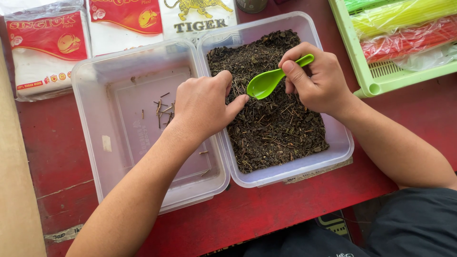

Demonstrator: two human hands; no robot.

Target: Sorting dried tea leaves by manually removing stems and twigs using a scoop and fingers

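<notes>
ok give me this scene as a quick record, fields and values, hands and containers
left hand: left hand, fingertips in the dried leaves
right hand: right hand holds green spoon over the leaves
right container: clear tub, filled with dark leaves and twigs
left container: clear tub, only a few twigs
surface: red table
nearby: green tray of coloured packs

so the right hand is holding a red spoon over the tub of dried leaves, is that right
Not quite: the spoon is green, not red. The head view shows the right hand holding it by the handle over the tub of dried leaves, as you said.
</notes>
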